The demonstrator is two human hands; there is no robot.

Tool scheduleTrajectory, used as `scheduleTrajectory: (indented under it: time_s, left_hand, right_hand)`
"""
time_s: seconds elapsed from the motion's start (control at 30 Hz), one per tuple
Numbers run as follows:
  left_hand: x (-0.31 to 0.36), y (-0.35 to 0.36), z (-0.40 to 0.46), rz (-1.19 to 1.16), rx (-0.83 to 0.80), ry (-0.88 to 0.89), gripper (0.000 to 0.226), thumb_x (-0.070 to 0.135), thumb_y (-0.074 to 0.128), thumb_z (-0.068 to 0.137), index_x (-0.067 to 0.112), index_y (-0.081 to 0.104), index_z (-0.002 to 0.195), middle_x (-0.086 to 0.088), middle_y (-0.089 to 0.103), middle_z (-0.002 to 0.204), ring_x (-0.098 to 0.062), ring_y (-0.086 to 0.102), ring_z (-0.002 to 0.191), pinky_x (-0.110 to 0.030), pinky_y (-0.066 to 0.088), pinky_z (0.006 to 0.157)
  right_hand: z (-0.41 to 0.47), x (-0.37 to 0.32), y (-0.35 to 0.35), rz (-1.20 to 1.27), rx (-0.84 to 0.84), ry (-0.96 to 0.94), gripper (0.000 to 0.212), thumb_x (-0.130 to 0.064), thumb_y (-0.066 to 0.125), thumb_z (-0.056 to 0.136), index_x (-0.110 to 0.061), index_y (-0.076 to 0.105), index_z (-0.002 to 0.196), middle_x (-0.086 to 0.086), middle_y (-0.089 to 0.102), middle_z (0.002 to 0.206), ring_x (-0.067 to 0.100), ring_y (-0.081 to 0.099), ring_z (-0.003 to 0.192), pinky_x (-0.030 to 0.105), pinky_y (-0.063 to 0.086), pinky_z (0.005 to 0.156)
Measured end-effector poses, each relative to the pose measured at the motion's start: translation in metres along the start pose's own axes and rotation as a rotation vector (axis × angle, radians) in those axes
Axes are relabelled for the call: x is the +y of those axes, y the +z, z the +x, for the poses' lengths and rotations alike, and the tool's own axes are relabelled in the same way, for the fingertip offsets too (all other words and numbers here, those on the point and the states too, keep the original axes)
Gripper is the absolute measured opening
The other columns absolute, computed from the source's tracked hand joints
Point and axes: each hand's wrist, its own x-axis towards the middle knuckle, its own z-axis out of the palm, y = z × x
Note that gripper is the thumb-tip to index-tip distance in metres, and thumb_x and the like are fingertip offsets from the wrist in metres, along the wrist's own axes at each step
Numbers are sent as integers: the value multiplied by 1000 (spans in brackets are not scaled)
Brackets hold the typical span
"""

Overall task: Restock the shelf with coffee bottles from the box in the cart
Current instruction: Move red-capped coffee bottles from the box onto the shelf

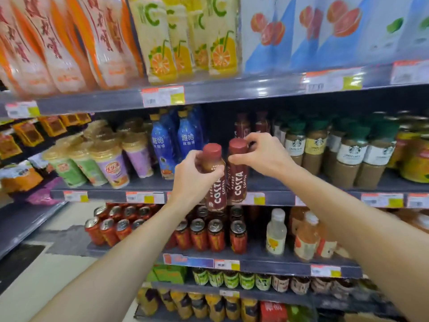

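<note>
- Left hand (193,175) grips one Costa coffee bottle (214,180) by its shoulder; right hand (262,154) pinches a second bottle (238,170) at the cap
- Both hang at the shelf (267,182) edge, placing step
- Next: slide them back into the gap beside the blue bottles (176,142)

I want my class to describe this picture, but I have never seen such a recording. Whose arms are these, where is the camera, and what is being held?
There is one picture, from a camera worn on a person's head, looking forward and down at shop shelves. The left hand grips a brown plastic Costa coffee bottle with a dark red cap. The right hand holds a second matching bottle by its cap. Both bottles are at the front edge of the grey middle shelf, between blue coffee bottles and green-capped Starbucks bottles.
</note>
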Motion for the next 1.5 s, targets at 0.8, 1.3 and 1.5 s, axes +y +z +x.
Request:
scheduleTrajectory:
  time_s: [0.8, 1.3, 1.5]
  left_hand:
    - [-38, 56, 107, -161, -49, 50, 33, 34, 75, 78, 26, 65, 108, 16, 71, 92, 5, 64, 89, -25, 52, 83]
    - [-78, 81, 80, -185, -193, -31, 46, 26, 81, 76, 30, 53, 113, 29, 60, 94, 21, 57, 87, -6, 46, 76]
    - [-77, 82, 83, -141, -236, -4, 45, 29, 82, 75, 28, 55, 111, 29, 58, 91, 26, 54, 83, 0, 43, 71]
  right_hand:
    - [60, 33, 31, 164, 292, 144, 41, -51, 74, 75, -30, 67, 109, -13, 69, 101, 4, 63, 95, 27, 53, 84]
    - [19, 93, 104, 183, 386, 265, 51, -29, 80, 77, -20, 51, 117, -10, 60, 110, 1, 60, 96, 30, 55, 85]
    - [47, 101, 95, 48, 471, 368, 45, -23, 73, 82, -10, 50, 119, 4, 60, 112, 20, 60, 100, 26, 41, 76]
